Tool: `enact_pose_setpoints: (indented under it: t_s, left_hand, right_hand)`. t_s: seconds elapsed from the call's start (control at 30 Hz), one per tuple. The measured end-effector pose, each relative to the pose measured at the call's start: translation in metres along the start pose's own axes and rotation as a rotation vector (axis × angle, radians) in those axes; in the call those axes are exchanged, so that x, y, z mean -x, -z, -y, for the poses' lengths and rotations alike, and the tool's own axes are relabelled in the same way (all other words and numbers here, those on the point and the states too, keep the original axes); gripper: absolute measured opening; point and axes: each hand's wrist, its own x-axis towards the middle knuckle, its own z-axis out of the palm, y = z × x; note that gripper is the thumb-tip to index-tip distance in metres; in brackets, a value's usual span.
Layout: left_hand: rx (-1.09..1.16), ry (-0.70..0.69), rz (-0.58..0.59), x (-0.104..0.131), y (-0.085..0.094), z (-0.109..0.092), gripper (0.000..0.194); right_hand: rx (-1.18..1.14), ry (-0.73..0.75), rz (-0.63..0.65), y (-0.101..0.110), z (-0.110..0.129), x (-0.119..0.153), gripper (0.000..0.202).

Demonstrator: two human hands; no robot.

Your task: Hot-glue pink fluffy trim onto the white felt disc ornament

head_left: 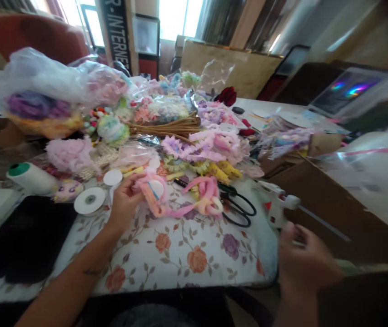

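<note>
Nearest the camera, the right hand [305, 259] is blurring as it's sitting just below the white glue gun [277, 209]; honestly can't tell if its grip is closing on anything. That gun is lying nozzle-out toward the cardboard box [337, 213], so I'm guessing a hot tip could be scorching it, or a finger. Further in, the left hand [126, 202] is pinching the pink ruffled trim [155, 193] on the floral counter [194, 259]. Black scissors [238, 206] are lying right beside the trim, so snagging looks possible. Behind, piled flowers [201, 145] are crowding everything.
</note>
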Motion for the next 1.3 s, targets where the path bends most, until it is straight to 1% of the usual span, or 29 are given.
enact_pose_setpoints:
  t_s: [0.03, 0.07, 0.13, 0.17, 0.2, 0.27, 0.33, 0.4, 0.47, 0.5, 0.6, 0.67, 0.73, 0.8, 0.83, 0.87, 0.93, 1.03, 1.1, 1.13, 1.17, 1.2, 1.23, 1.3]
  left_hand:
    - [-0.041, -0.051, -0.007, 0.001, 0.0, 0.0, 0.041]
    - [-0.082, -0.097, -0.011, 0.002, 0.0, 0.0, 0.039]
    - [-0.17, -0.192, -0.024, 0.004, -0.001, -0.002, 0.036]
    - [-0.223, -0.241, -0.028, 0.006, -0.001, -0.002, 0.035]
    - [-0.276, -0.291, -0.031, 0.007, -0.001, -0.003, 0.035]
    - [-0.377, -0.384, -0.035, 0.008, -0.001, -0.004, 0.034]
    - [-0.451, -0.46, -0.044, 0.008, -0.001, -0.004, 0.032]
    - [-0.508, -0.508, -0.051, 0.007, 0.0, -0.005, 0.03]
    - [-0.548, -0.541, -0.057, 0.007, -0.001, -0.006, 0.029]
    - [-0.564, -0.556, -0.06, 0.007, -0.001, -0.007, 0.03]
    - [-0.591, -0.609, -0.065, 0.008, -0.002, -0.009, 0.033]
    - [-0.602, -0.641, -0.057, 0.009, -0.002, -0.01, 0.035]
    - [-0.615, -0.668, -0.049, 0.009, -0.002, -0.01, 0.036]
    - [-0.632, -0.689, -0.048, 0.009, -0.002, -0.011, 0.035]
    - [-0.64, -0.696, -0.05, 0.009, -0.002, -0.011, 0.035]
    - [-0.647, -0.699, -0.05, 0.009, -0.001, -0.011, 0.033]
    - [-0.652, -0.699, -0.05, 0.009, -0.001, -0.011, 0.031]
    - [-0.638, -0.689, -0.034, 0.009, -0.001, -0.011, 0.027]
    - [-0.625, -0.666, -0.014, 0.009, -0.001, -0.01, 0.024]
    - [-0.62, -0.648, -0.002, 0.008, -0.001, -0.01, 0.023]
    - [-0.615, -0.626, 0.013, 0.008, -0.001, -0.009, 0.022]
    - [-0.61, -0.602, 0.031, 0.007, -0.001, -0.009, 0.021]
    - [-0.601, -0.576, 0.05, 0.006, 0.0, -0.008, 0.021]
    - [-0.57, -0.519, 0.088, 0.005, 0.0, -0.008, 0.021]
  right_hand:
    - [-0.058, 0.03, -0.058, 0.003, 0.007, 0.006, 0.05]
    - [-0.138, 0.065, -0.077, 0.004, 0.017, 0.012, 0.047]
    - [-0.332, 0.117, -0.032, 0.007, 0.046, 0.022, 0.04]
    - [-0.445, 0.148, 0.042, 0.008, 0.064, 0.027, 0.035]
    - [-0.569, 0.211, 0.128, 0.009, 0.083, 0.032, 0.03]
    - [-0.799, 0.372, 0.317, 0.013, 0.123, 0.041, 0.018]
    - [-0.948, 0.494, 0.463, 0.016, 0.159, 0.049, 0.01]
    - [-1.01, 0.547, 0.593, 0.018, 0.189, 0.055, 0.014]
    - [-1.036, 0.534, 0.718, 0.016, 0.211, 0.061, 0.023]
    - [-1.073, 0.498, 0.8, 0.014, 0.219, 0.064, 0.025]
    - [-1.272, 0.297, 1.039, 0.008, 0.236, 0.074, 0.029]
    - [-1.392, 0.173, 1.14, 0.005, 0.242, 0.081, 0.033]
    - [-1.446, 0.101, 1.174, 0.005, 0.243, 0.085, 0.036]
    - [-1.427, 0.099, 1.135, 0.007, 0.241, 0.086, 0.036]
    - [-1.386, 0.144, 1.078, 0.009, 0.239, 0.085, 0.036]
    - [-1.325, 0.222, 0.994, 0.012, 0.237, 0.084, 0.035]
    - [-1.168, 0.455, 0.752, 0.017, 0.232, 0.08, 0.036]
    - [-0.892, 0.828, 0.313, 0.023, 0.228, 0.073, 0.034]
    - [-0.746, 0.979, 0.089, 0.026, 0.228, 0.069, 0.03]
    - [-0.698, 1.017, 0.017, 0.027, 0.228, 0.067, 0.027]
    - [-0.671, 1.032, -0.021, 0.028, 0.229, 0.065, 0.024]
    - [-0.664, 1.025, -0.023, 0.029, 0.23, 0.063, 0.02]
    - [-0.675, 1.001, 0.007, 0.029, 0.232, 0.06, 0.017]
    - [-0.749, 0.923, 0.134, 0.03, 0.234, 0.054, 0.018]
